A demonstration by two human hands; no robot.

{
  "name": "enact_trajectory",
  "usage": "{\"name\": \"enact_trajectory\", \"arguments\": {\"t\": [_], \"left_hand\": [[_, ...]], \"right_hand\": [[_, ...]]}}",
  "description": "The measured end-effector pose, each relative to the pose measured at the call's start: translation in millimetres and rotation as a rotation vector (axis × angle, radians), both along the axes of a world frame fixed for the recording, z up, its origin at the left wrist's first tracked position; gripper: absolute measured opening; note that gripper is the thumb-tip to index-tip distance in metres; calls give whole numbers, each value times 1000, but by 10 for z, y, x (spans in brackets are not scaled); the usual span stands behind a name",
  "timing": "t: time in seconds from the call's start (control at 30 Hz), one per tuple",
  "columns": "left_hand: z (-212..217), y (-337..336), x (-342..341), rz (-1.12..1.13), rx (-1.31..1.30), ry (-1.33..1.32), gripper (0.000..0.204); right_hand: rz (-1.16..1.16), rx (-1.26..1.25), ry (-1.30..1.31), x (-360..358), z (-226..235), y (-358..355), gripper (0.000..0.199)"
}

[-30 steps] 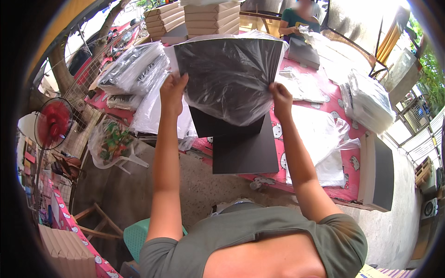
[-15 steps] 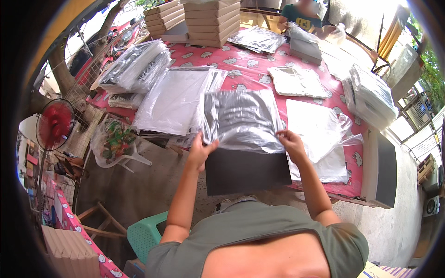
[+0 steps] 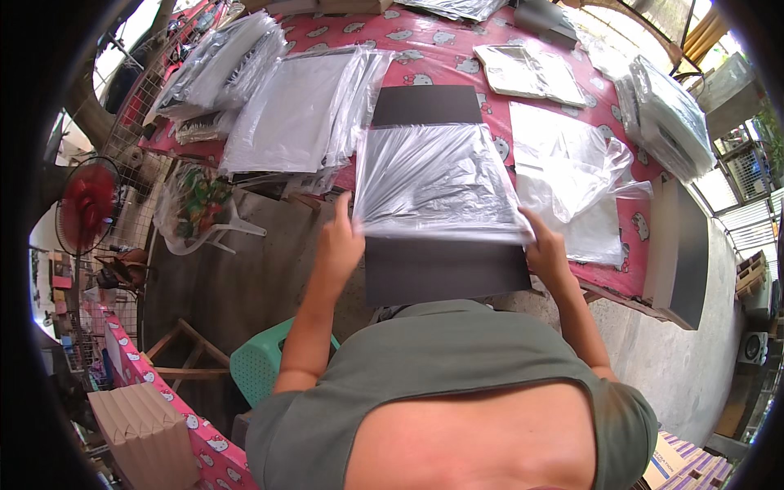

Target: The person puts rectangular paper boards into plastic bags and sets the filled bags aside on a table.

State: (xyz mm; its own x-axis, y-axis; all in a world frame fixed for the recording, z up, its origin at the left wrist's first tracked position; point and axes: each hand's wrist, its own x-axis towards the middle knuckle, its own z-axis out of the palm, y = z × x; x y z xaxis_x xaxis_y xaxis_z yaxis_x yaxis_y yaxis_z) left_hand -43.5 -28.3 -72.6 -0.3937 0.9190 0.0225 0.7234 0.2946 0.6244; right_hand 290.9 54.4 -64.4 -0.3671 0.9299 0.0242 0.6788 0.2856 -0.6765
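A clear plastic bag (image 3: 433,180) lies stretched across a flat black board (image 3: 445,269) in front of me at the near table edge. The board sticks out below the bag's near edge, and a black panel (image 3: 426,104) shows past its far edge; whether both are one piece I cannot tell. My left hand (image 3: 339,238) is closed at the bag's near left corner, slightly blurred, its index finger pointing forward. At the near right corner, my right hand (image 3: 545,245) pinches the bag's edge.
Stacks of clear plastic bags (image 3: 286,114) fill the pink patterned table (image 3: 441,57) on the left. White sheets and a crumpled bag (image 3: 584,175) lie right; bagged packs (image 3: 670,118) stand beyond. A grey-topped box (image 3: 679,253) sits at the right edge. A green stool (image 3: 260,363) stands behind left.
The bag's near edge has come closer to me, and the plastic looks flatter. A black panel now shows beyond its far edge. My view has tilted downward.
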Motion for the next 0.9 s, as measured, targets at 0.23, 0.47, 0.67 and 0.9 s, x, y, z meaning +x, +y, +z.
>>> {"name": "enact_trajectory", "arguments": {"t": [0.23,0.47,0.67,0.9], "left_hand": [[303,-858,509,167,-59,-320,50],[-46,-440,379,75,940,-168,29],[467,316,343,283,1207,-1277,56],[-431,641,-110,866,729,-1120,64]], "right_hand": [[134,21,79,172,156,-655,51],[264,36,210,-81,-16,-669,51],[179,239,449,-747,-214,-353,50],[372,30,199,-1191,-412,-240,56]]}}
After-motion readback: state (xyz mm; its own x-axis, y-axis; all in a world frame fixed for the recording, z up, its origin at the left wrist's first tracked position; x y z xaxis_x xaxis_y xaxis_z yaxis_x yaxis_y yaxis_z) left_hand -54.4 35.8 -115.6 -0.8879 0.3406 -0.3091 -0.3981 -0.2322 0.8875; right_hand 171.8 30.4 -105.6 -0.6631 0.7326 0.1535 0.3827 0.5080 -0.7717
